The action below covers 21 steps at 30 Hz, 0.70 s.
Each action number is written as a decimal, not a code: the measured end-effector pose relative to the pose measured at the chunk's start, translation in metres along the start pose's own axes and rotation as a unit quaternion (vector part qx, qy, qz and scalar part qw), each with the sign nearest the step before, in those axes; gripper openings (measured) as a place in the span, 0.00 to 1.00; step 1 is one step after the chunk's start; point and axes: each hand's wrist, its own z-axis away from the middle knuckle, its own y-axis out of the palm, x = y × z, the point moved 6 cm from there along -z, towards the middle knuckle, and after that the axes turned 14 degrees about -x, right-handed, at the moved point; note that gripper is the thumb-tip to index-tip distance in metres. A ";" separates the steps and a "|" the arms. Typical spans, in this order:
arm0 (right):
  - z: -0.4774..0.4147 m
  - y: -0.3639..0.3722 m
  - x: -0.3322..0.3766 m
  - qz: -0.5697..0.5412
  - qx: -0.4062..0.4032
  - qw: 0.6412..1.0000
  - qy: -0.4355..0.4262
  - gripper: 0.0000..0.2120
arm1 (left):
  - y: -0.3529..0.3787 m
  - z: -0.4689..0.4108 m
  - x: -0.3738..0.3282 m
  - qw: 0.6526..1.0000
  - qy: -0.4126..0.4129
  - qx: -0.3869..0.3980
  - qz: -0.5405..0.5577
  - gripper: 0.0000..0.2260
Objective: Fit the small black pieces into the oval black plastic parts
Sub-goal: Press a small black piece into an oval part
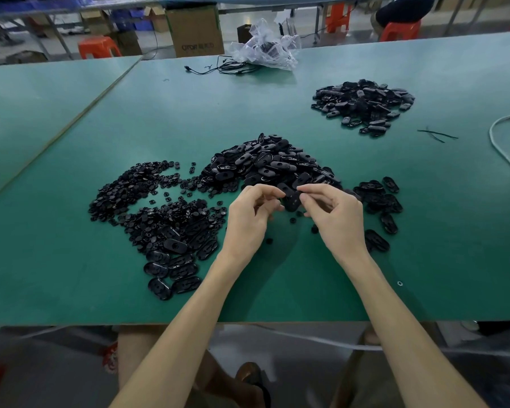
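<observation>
My left hand (249,219) and my right hand (334,214) meet above the green table (71,275), both pinching one oval black plastic part (291,200) between their fingertips. Whether a small piece is under my fingers I cannot tell. Behind my hands rises a big heap of oval parts (265,163). To the left spreads a pile of small black round pieces (147,198), with several oval parts (171,266) at its near end. A few loose small pieces (292,220) lie under my hands.
More oval parts (379,201) lie to the right of my hands. A separate heap of oval parts (362,106) sits at the far right. A clear plastic bag (265,48) and black cable lie at the far edge; a white cord (501,142) runs along the right.
</observation>
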 end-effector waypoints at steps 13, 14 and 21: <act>0.000 0.001 0.000 -0.021 0.010 1.000 0.003 0.06 | -0.001 -0.002 0.001 1.000 -0.016 -0.004 0.011 0.12; 0.000 0.001 0.000 -0.023 0.010 1.000 0.003 0.06 | -0.001 -0.002 0.001 1.000 -0.017 -0.003 0.014 0.11; 0.000 0.000 0.002 -0.024 0.009 1.000 -0.003 0.06 | 0.006 0.000 0.006 0.999 -0.026 0.030 0.029 0.08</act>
